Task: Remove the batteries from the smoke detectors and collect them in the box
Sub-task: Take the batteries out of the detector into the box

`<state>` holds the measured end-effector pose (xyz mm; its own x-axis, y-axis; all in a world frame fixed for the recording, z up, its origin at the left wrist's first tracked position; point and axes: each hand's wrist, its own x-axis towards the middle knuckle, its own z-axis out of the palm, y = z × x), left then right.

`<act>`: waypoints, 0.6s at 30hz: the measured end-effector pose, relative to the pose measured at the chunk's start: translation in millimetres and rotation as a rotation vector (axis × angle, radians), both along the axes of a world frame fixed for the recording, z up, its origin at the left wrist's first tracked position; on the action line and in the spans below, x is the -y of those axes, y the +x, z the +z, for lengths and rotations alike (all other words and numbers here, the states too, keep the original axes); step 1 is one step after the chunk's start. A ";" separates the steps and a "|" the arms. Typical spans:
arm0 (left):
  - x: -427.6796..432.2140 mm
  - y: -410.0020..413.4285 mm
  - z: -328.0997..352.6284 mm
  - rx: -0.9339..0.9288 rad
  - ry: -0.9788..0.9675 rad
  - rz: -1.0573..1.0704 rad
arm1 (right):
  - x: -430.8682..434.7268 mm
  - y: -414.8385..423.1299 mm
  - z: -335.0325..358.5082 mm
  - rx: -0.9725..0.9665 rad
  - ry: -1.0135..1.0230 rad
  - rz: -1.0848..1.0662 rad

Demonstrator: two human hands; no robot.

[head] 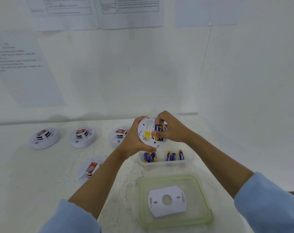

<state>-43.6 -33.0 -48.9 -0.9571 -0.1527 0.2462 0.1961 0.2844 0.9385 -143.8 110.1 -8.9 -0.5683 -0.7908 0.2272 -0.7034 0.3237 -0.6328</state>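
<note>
Above the bench [42,182], the left hand [134,140] holds a round white smoke detector [147,130], its fingers curled round the rim so that the back faces the camera. A yellow label [147,135] sits on that back, beside the open battery bay. The right hand [172,129] reaches in from the other side, its thumb and fingertips pinching the seated batteries [159,131], blue and yellow cells lying side by side in the bay. Just below the hands stands the clear plastic box [188,163], holding loose batteries [174,156] of the same colours in two small clusters, one at the left end and one toward the right. Nearer the person lies the box's lid [194,190], green-rimmed, with a white mounting plate [167,208] resting on it. Four other detectors rest on the bench to the left: three in a row at the back [44,137] [83,137] [116,136], and one closer [90,167], partly hidden behind the left forearm. Each carries a red sticker on top. Light blue sleeves [72,217] cover both arms from the elbow back. Printed sheets [25,64] hang on the white wall behind, their text too blurred to read.
</note>
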 end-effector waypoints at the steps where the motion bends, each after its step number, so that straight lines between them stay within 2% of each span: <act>1: 0.1 -0.2 -0.1 0.000 -0.002 -0.002 | -0.3 0.1 0.0 0.001 0.000 -0.001; 18: 1.8 -0.7 -0.4 0.004 0.004 -0.007 | -0.4 2.0 -3.9 0.012 -0.028 0.016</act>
<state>-44.3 -34.8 -49.3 -0.9592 -0.1468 0.2417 0.1943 0.2789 0.9405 -141.9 110.5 -12.8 -0.5586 -0.7932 0.2427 -0.7005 0.2944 -0.6501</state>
